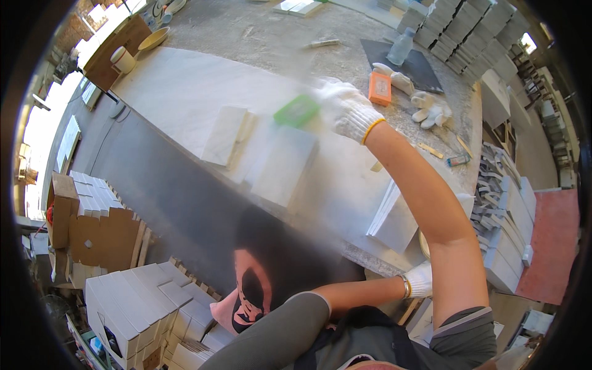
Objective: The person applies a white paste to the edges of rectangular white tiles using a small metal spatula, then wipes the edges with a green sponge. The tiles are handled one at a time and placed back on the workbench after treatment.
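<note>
My right hand (350, 111), in a white knit glove with a yellow cuff edge, reaches over the pale stone worktop. Its blurred fingers close around the right end of a green rectangular block (296, 111), which lies at the far edge of a white tile (285, 166). Left of that tile rests another white tile (223, 137) on a thin strip. My left hand (420, 279), also gloved, is low at the right beside the table's near edge. My right upper arm covers its fingers. Near it, white tiles (394, 219) lean together on the worktop.
An orange block (380, 89), loose white gloves (430, 110) and a clear plastic bottle (401, 47) on a dark sheet lie beyond my right hand. Tile stacks (468, 31) rise at the far right. Cartons (105, 240) and white boxes (139, 302) stand at the lower left.
</note>
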`<state>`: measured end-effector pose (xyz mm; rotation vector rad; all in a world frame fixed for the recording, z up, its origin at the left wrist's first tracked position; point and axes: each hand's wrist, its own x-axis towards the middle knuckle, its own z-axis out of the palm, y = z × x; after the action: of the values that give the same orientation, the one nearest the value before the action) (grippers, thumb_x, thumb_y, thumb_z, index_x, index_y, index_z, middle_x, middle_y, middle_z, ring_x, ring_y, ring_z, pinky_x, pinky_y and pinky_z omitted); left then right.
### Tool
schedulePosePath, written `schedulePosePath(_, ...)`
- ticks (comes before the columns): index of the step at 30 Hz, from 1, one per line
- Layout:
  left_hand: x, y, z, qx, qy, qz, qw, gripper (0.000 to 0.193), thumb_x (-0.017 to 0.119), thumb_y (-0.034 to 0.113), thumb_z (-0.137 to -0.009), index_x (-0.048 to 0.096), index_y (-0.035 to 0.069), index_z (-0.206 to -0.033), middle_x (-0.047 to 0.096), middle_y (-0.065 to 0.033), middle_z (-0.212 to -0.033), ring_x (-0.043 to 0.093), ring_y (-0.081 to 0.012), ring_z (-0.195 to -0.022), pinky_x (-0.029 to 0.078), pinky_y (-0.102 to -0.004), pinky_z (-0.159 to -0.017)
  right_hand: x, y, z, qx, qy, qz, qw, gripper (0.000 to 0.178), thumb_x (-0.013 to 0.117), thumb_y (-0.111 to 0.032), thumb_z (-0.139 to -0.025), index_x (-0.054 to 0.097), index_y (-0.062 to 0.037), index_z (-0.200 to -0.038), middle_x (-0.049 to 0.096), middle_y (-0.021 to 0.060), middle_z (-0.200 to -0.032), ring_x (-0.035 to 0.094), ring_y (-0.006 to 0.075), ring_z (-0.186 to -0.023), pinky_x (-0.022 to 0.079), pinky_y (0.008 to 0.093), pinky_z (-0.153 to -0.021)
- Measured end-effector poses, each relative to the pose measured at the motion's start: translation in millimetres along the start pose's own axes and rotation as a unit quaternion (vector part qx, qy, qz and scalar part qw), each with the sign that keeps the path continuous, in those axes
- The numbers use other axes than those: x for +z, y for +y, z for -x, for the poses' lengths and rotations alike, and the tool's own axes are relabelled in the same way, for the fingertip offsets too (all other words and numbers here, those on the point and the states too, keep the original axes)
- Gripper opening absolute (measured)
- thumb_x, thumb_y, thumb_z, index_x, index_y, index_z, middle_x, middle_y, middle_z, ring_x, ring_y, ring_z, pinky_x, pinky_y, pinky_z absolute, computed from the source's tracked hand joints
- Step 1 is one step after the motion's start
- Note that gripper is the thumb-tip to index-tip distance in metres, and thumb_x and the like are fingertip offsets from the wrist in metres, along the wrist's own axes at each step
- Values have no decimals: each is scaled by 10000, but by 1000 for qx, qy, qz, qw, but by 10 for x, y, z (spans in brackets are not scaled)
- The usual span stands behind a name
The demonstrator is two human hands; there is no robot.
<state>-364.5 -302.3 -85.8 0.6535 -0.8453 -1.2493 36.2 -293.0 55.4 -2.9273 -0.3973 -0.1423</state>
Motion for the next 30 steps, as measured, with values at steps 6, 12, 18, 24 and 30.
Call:
schedulePosePath(6,141,-354,70,-131,-59,349,926,439,583,282,-1042,576,89,-1436,541,-130,-1533,494,-286,-1394,420,-424,-1153,437,-22,-394,-114,-42,10,993,503,734,-86,-851,680,-179,-1343,649,108,-1429,603,323,-1340,540,421,-1074)
schedulePosePath(12,30,194,238,32,-44,-210,976,549,715,249,-882,591,47,-1376,538,-151,-1476,522,-331,-1343,478,-453,-1086,-127,-99,-336,53,-93,44,993,534,805,-184,-755,697,-113,-1274,741,128,-1226,704,310,-1188,591,439,-959)
schedulePosePath(18,-70,601,87,163,-35,-557,814,676,847,216,-722,606,5,-1317,535,-173,-1419,549,-376,-1292,535,-482,-1019,-1190,99,1545,122,72,-258,956,791,842,-291,-773,553,-65,-1474,687,148,-1269,680,245,-1156,560,375,-961)
schedulePosePath(24,3,762,20,84,-88,-642,757,657,862,290,-763,609,66,-1326,583,-127,-1350,606,-303,-1188,590,-425,-905,-1513,-129,4606,435,276,-418,748,832,735,-348,-884,449,-56,-1609,616,94,-1405,634,167,-1088,525,317,-944)
schedulePosePath(30,100,820,-79,54,-103,-654,748,582,824,361,-799,642,86,-1278,590,-123,-1396,580,-360,-1259,551,-477,-988,-502,-711,6215,555,403,-518,511,794,733,-313,-898,461,-57,-1598,608,107,-1419,656,203,-1123,539,340,-951)
